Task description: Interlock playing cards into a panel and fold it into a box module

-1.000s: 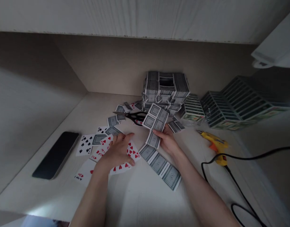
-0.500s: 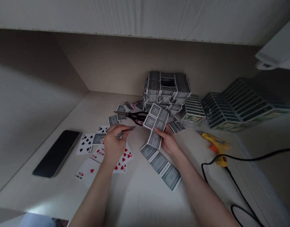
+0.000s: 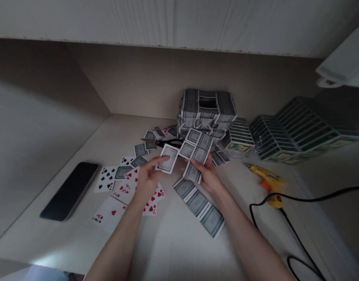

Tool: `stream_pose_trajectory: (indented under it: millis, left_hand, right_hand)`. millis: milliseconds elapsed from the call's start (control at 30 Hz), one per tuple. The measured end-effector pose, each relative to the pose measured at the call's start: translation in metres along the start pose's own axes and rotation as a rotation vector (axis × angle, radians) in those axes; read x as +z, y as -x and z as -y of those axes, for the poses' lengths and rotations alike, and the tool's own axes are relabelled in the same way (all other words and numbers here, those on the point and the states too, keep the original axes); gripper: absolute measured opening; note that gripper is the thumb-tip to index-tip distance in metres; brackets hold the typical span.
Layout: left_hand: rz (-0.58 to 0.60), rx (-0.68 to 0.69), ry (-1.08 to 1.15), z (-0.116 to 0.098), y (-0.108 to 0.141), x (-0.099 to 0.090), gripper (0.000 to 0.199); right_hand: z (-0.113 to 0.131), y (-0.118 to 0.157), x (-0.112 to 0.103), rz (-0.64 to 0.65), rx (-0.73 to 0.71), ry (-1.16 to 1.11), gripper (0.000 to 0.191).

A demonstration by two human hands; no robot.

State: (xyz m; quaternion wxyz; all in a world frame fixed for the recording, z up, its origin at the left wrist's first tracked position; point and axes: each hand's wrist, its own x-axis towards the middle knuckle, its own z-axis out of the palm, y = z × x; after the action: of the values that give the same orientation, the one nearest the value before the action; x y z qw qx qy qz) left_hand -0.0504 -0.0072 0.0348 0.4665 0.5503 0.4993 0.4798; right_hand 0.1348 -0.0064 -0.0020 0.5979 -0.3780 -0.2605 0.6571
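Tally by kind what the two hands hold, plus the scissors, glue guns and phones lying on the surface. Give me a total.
Face-down card, in the left hand: 1
Card panel, in the right hand: 1
Scissors: 1
Glue gun: 1
Phone: 1
Total: 5

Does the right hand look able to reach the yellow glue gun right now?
Probably not until freed: the right hand holds joined cards, though bare tabletop leaves the way to the yellow glue gun open.
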Motion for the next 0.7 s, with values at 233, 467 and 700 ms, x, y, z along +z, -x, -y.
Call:
stream_pose_trajectory:
  millis: [233,467,700]
  left_hand:
    - [-0.063,-0.117,0.13,0.0106,-0.0081,0.0058,0.053]
    - [0.052,-0.081,-0.029,0.0103,-0.0064,0.0014,0.025]
    - [0.12,-0.063,-0.185,0.0113,-0.0046,0.0046,0.021]
  right_hand:
    - [-0.001,-0.0015,0.0013,0.013,-0.059,-0.023,0.061]
    - [-0.0078,-0.0045,-0.0023,-0.08,-0.192,0.068,0.052]
    - [-0.0089,-0.0045,-0.0027,-0.013,-0.191,0.135,0.051]
